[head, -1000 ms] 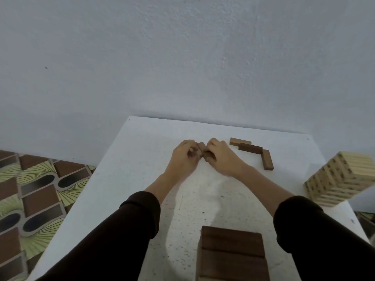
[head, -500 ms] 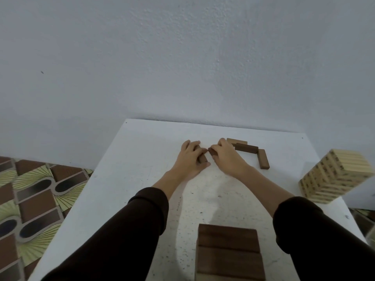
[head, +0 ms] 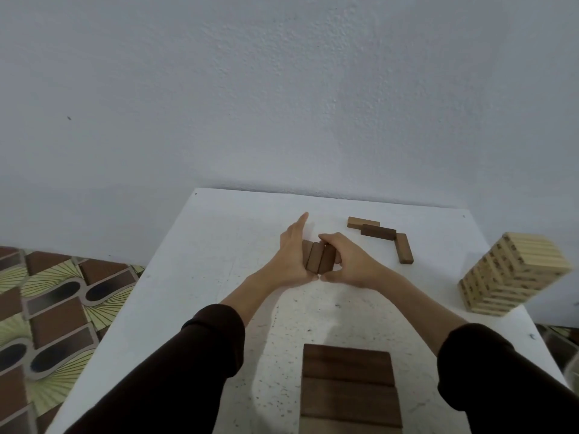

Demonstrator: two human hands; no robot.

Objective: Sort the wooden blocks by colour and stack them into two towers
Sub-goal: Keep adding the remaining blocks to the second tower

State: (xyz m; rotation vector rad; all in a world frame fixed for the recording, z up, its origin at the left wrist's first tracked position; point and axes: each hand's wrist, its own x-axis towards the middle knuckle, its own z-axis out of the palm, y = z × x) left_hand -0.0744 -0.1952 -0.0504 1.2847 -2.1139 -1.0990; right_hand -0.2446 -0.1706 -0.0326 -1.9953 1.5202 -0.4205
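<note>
Between my flat, pressing left hand (head: 293,256) and my right hand (head: 349,263) curled round them, three dark blocks (head: 318,257) lie lengthwise, pointing back at the tower (head: 347,383) near me.

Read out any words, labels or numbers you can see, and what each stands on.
No text can be read.
Light block tower: dark marks on the block sides, too small and blurred to read.
Dark block tower, held dark blocks, loose dark blocks, table: no markings show.
</note>
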